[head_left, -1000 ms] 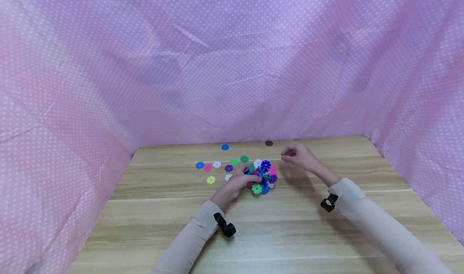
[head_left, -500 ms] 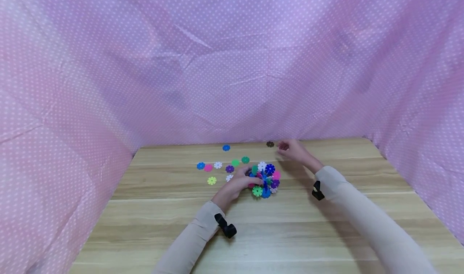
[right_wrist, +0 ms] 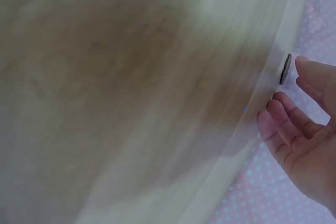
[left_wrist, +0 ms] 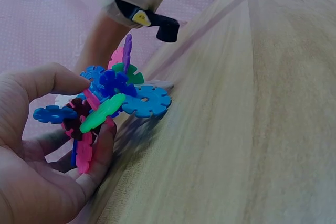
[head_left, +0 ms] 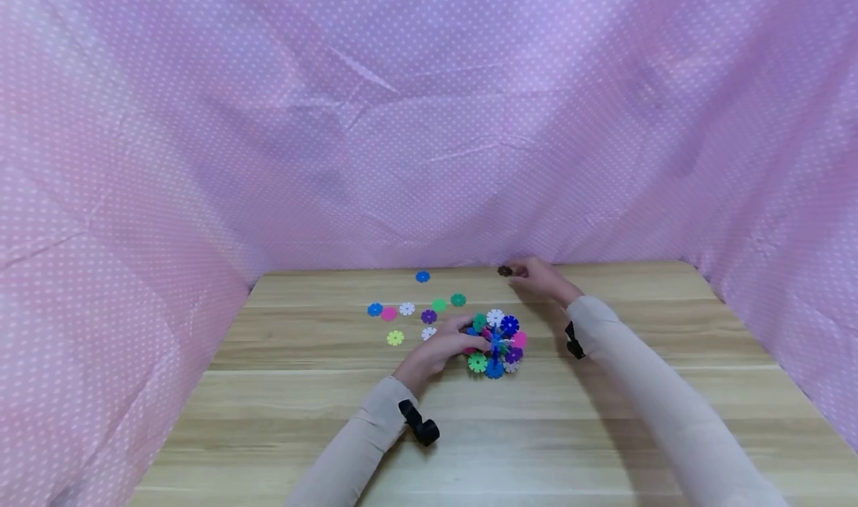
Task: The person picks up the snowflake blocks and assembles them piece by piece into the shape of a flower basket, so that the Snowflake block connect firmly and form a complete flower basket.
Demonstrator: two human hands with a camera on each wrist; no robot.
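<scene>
My left hand (head_left: 439,345) grips a ball-like cluster of interlocking discs (head_left: 494,369), notched flower-shaped plastic pieces joined in several colours. In the left wrist view, thumb and fingers of the left hand (left_wrist: 47,177) pinch its pink and brown pieces, while blue, green and purple discs (left_wrist: 147,101) jut outward. Near the table's far edge, my right hand (head_left: 539,280) has its fingertips right at a single brown disc (head_left: 504,271). The right wrist view shows that brown disc (right_wrist: 285,69) edge-on, close to the loosely bent fingers of the right hand (right_wrist: 310,145).
Loose discs lie left of the cluster: a yellow disc (head_left: 395,338), a pink disc (head_left: 389,314), a purple disc (head_left: 429,316), a dark green disc (head_left: 458,299) and several others. A blue disc (head_left: 422,276) is near the back edge. Pink dotted cloth (head_left: 429,157) surrounds the wooden table (head_left: 469,447).
My right hand has moved left and away from me, up to the brown disc. The left hand still holds the cluster, which has shifted slightly right and nearer to me.
</scene>
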